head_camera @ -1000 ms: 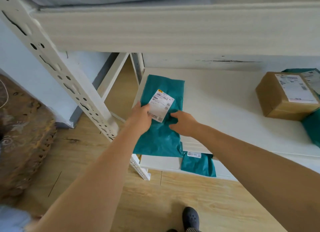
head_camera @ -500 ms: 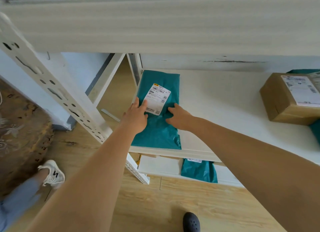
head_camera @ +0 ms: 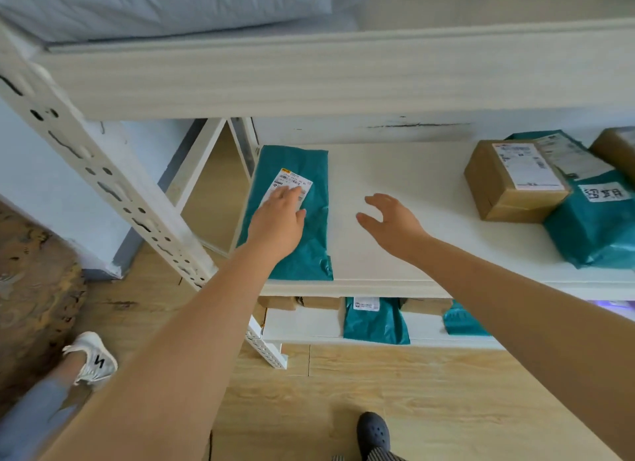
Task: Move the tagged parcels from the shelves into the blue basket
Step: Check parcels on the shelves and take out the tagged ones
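A flat teal parcel (head_camera: 309,240) with a white shipping label (head_camera: 292,184) lies at the left end of the white middle shelf (head_camera: 395,171). My left hand (head_camera: 278,220) rests flat on it, fingers straight across the label's lower part. To its right, my right hand (head_camera: 388,220) hovers over the bare shelf with fingers loosely spread and nothing in it. A brown cardboard box (head_camera: 508,182) with a label and another teal parcel (head_camera: 594,226) with a handwritten tag sit at the shelf's right end. No blue basket is in view.
The upper shelf beam (head_camera: 309,72) overhangs close above. A perforated white upright (head_camera: 113,192) slants down on the left. More teal parcels (head_camera: 376,323) and boxes lie on the lower shelf. Another person's white sneaker (head_camera: 92,357) stands at the left, my dark shoe (head_camera: 372,433) below.
The teal parcel has gone back from the shelf edge to lie flat on the shelf. My right hand let go of it and moved right; my left hand now lies flat on top.
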